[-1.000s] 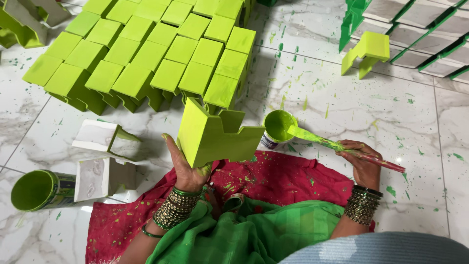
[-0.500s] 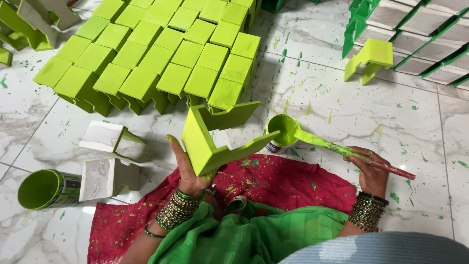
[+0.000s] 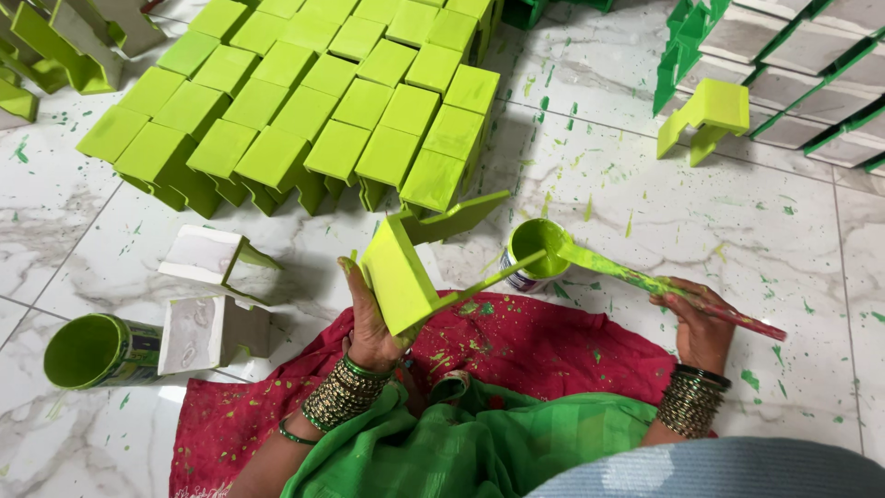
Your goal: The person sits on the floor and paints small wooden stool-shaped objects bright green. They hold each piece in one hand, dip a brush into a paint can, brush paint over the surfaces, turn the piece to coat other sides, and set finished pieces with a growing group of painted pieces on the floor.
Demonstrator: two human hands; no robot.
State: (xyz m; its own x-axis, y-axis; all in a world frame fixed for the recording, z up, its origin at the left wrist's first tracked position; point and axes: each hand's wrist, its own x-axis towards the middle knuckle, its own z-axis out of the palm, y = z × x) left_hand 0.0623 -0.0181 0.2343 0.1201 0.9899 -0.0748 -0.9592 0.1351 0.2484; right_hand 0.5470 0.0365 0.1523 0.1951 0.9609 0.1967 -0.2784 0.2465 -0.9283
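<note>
brush tip (image 3: 553,242) sunk in paint tin (image 3: 527,263), white-green stacks (image 3: 811,83) cropped

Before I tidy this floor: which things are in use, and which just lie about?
In use:
left hand holding lime-painted wooden stand
right hand holding paint-covered brush
open green paint tin

Lying about:
two unpainted white stands
tipped green tin
rows of painted stands

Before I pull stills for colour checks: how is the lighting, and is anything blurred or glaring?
Head view: even, soft daylight; the lime stool in the left hand is sharp. The stacked painted stools cast soft shadows rightward on the marble floor. Mild glare beside the tipped tin. The brush in the right hand shows no motion blur.
</note>
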